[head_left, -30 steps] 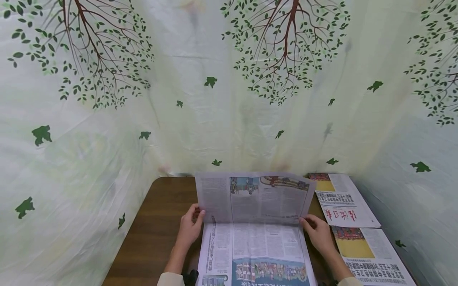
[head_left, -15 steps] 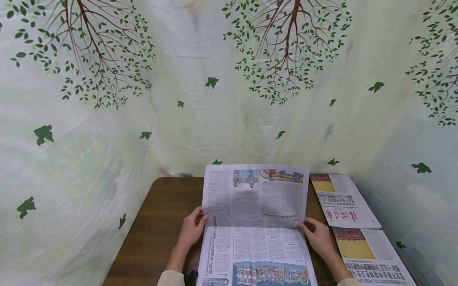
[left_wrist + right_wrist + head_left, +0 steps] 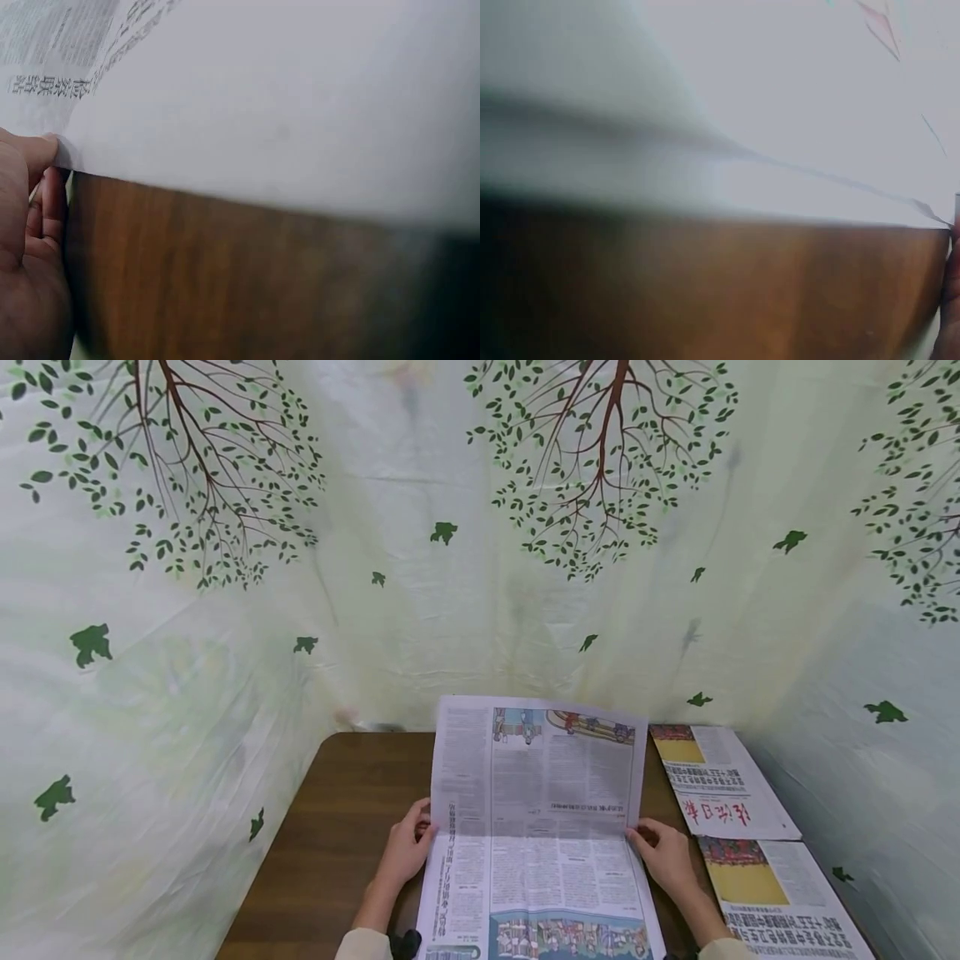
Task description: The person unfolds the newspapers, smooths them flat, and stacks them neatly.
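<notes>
A printed newspaper (image 3: 534,860) lies before me in the head view, its far part bent upward at a crease across the middle. My left hand (image 3: 405,847) pinches its left edge near that crease, thumb on top. Opposite, my right hand (image 3: 666,853) pinches the right edge at about the same height. In the left wrist view the thumb of the left hand (image 3: 26,225) presses the edge of the newspaper (image 3: 225,112), other fingers beneath. Only a sliver of the right hand (image 3: 951,292) shows at the border of the right wrist view, beside the newspaper (image 3: 795,97).
Two folded newspapers lie to the right on the brown table (image 3: 322,827): a far one (image 3: 720,781) with red lettering, and a nearer one (image 3: 772,893). A pale curtain (image 3: 420,627) with printed trees and leaves hangs behind and at both sides.
The newspaper's far part has risen and straightened, its top edge now higher and its left corner shifted right. The left hand has moved slightly right and nearer; the right hand has barely moved.
</notes>
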`<action>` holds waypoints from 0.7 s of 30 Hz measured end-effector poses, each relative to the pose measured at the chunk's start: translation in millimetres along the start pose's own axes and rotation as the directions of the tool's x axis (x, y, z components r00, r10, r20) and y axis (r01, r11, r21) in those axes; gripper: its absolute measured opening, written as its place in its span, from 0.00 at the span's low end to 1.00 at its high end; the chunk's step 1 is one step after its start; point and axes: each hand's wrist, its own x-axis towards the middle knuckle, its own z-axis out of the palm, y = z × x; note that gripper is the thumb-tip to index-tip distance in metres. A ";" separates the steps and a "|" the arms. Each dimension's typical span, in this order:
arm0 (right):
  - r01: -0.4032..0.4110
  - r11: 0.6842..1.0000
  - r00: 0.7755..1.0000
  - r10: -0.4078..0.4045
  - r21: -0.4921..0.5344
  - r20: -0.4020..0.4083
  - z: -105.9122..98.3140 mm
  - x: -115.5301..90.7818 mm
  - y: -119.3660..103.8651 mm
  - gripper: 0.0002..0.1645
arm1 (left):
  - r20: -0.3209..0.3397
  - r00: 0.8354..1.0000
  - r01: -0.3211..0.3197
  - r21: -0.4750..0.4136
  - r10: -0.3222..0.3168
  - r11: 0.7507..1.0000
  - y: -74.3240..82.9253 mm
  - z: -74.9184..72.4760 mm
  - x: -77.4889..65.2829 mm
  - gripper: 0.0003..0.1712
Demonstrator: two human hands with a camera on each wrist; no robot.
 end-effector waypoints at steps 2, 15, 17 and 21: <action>0.012 1.000 1.000 -0.013 -0.021 -0.010 0.7 1.0 1.0 0.10 | -0.012 1.000 0.015 -0.020 -0.016 1.000 -2.3 0.7 -1.6 0.26; 0.033 0.997 0.998 -0.036 -0.070 -0.045 3.1 3.7 4.0 0.11 | 0.018 0.997 0.081 0.002 -0.081 0.997 -3.2 0.8 0.0 0.24; 0.022 0.997 0.999 -0.025 -0.076 -0.044 3.2 4.1 4.2 0.12 | 0.031 0.995 0.098 0.018 -0.098 0.995 -2.9 0.2 -0.4 0.24; 0.001 0.997 1.000 -0.003 -0.082 -0.026 2.4 7.2 4.4 0.13 | 0.038 0.994 0.097 0.039 -0.099 0.994 -2.0 -0.2 -0.1 0.23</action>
